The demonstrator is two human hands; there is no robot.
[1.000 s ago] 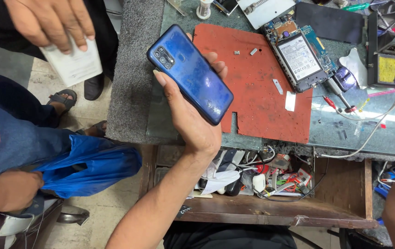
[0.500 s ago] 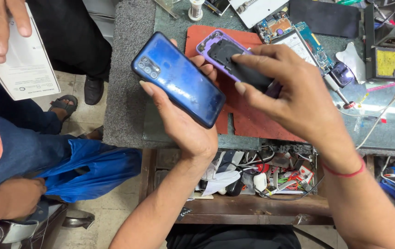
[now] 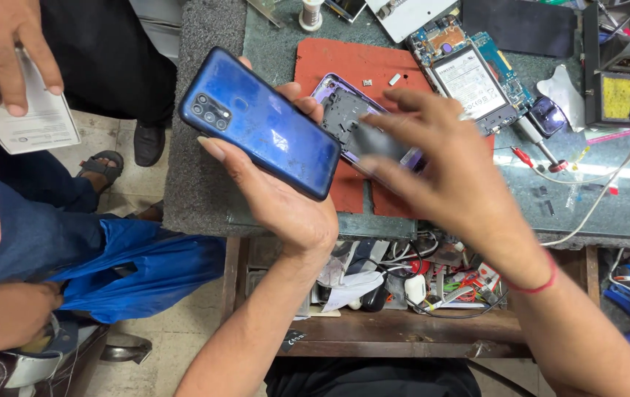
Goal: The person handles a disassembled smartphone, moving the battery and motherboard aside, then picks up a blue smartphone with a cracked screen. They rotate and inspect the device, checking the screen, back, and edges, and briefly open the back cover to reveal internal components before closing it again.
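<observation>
My left hand (image 3: 282, 198) holds a blue phone (image 3: 260, 121) with its camera-side back facing up, tilted over the bench's left part. My right hand (image 3: 440, 173), a red thread on its wrist, grips a purple phone frame (image 3: 344, 110) with a dark inner plate, just right of the blue phone and above a red work mat (image 3: 355, 66). The right hand is blurred with motion. An opened phone with bare battery and circuit board (image 3: 473, 77) lies on the bench beyond the mat.
Another person's hand (image 3: 6, 51) holds a white box (image 3: 36, 125) at top left; a blue bag (image 3: 138, 268) rests by their lap. A soldering stand with yellow sponge (image 3: 623, 95) stands at right. An open drawer (image 3: 403, 283) of cables and parts is below the bench.
My right hand came in carrying the purple frame and has shifted it lower, close beside the blue phone. The left hand has tilted the blue phone slightly. The white box moved left.
</observation>
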